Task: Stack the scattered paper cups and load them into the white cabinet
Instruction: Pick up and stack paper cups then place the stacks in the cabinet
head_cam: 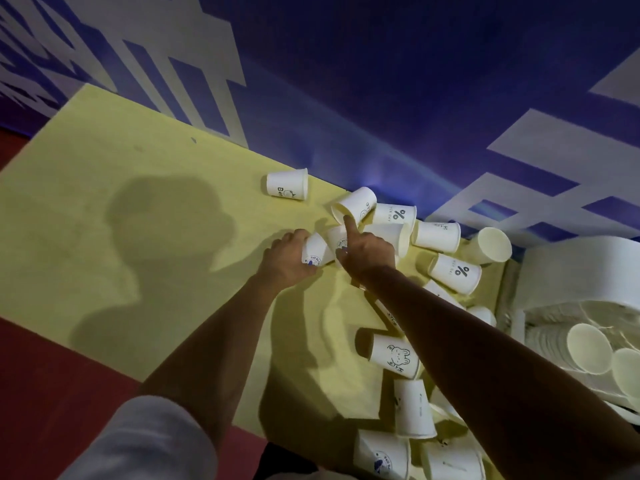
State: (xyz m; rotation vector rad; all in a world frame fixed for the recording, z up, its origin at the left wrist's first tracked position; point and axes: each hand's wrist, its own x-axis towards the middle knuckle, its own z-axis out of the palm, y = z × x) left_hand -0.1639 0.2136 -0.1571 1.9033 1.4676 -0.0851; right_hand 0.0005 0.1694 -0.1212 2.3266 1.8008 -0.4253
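At the far left of the yellow table (104,161), I am seeing the person's shadow (166,237) falling across the surface, with a grey sleeve (145,441) showing at the bottom edge over the red floor (41,393). Moving right, a lone cup (287,184) is lying on its side, well apart from the others and near the blue and white wall (381,81). The left hand (289,259) is reaching out over the table and gripping a logo cup (314,252), its fingers curling round the cup's side. Just beside it, the right hand (369,252) is stretching its index finger (349,225) straight out to the open rim of a tipped cup (356,204). Its other fingers are curling over a second logo cup (337,240) sitting between the two hands, but I am not able to tell whether they are actually gripping it. Beyond the right hand, more paper cups are lying scattered along the wall and down the table's right side: a percent cup (396,214), a second percent cup (455,273), a bear cup (394,355), and others partly hiding under the right forearm. At the far right, the white cabinet (571,268) is standing just beside the table, holding stacked cups (588,351) with their mouths facing me.
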